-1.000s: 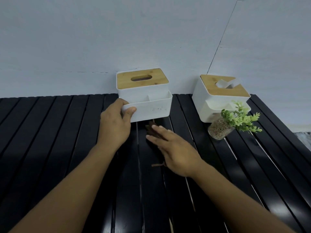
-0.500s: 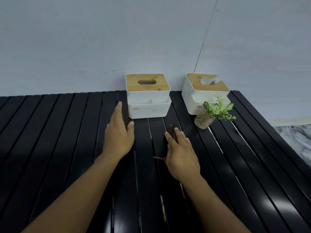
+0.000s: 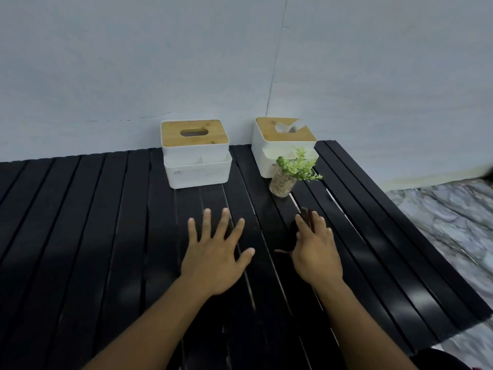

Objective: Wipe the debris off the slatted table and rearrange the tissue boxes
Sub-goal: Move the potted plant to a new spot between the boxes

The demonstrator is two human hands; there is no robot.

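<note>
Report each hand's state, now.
Left hand: open, fingers spread, holding nothing.
Right hand: open, pressing the dark cloth flat on the slatted table.

Slatted table bears tissue boxes, plant jar

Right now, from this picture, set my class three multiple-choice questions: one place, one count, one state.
1. Where does the small plant stand? A. on a wooden lid B. in front of the right tissue box C. on a chair
2. How many tissue boxes are on the slatted table? A. one B. three C. two
3. The left hand is: A. spread, holding nothing B. gripping a box C. pinching a tissue
Key: B, it partly hides that box's front; C, a left tissue box plus the right one; A, it is fanned out with nothing in it.
</note>
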